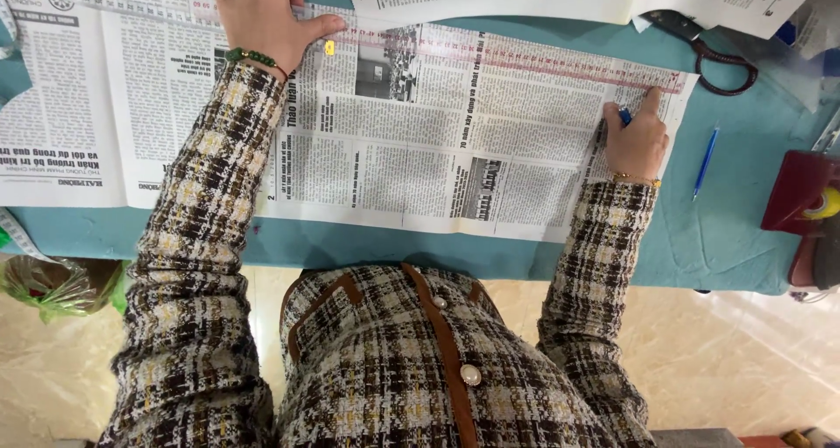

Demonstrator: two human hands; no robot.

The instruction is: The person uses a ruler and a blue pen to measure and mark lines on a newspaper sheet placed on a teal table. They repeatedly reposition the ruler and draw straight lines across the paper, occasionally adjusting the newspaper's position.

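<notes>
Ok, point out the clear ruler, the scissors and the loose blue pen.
clear ruler point(507, 56), head view, middle of its strip on the newspaper.
scissors point(719, 63), head view, dark handle loop.
loose blue pen point(705, 161), head view, middle of its barrel on the teal cloth.

Brown, cream and yellow plaid tweed jacket with brown trim, pearl buttons; green bead bracelet, thin gold bracelet.

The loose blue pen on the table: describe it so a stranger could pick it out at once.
Start at the teal table and go to its right side, past the edge of the newspaper. The blue pen lies alone on the bare cloth, right of the right hand and below the scissors. Unlike the pen in that hand, nobody holds it.
</notes>
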